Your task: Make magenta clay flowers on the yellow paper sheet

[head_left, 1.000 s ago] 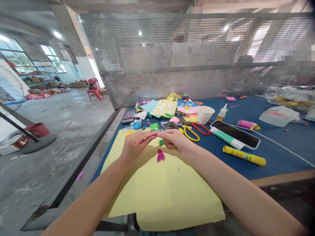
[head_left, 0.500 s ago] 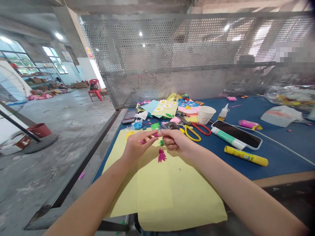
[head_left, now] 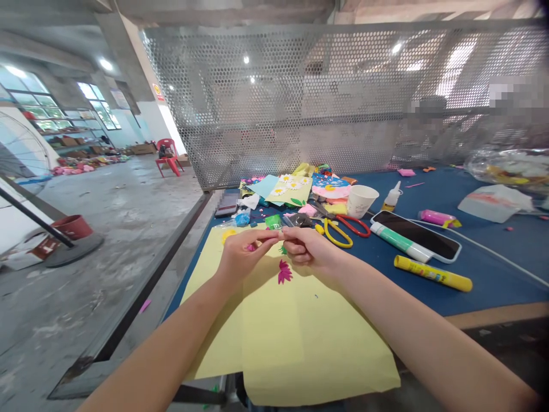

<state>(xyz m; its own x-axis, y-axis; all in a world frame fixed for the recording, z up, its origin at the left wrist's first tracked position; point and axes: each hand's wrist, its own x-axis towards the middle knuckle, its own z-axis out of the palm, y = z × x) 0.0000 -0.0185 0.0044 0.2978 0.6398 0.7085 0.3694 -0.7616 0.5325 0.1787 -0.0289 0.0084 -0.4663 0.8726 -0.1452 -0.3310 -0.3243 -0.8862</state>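
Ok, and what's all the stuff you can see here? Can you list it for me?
yellow paper sheet: 1, pale yellow, on the table under the hands
paper flower: 1, magenta, on the yellow sheet
table: 1, dark blue, under it all
scissors: 1 pair, yellow handles, right of the hands
scissors: 1 pair, red handles, beside the yellow pair
paper cup: 1, white, behind the scissors
glue stick: 1, yellow, front right
phone: 1, black screen, right side
chair: 1, red, far left on the floor
left hand: 1, pinching, over the sheet
right hand: 1, pinching, over the sheet
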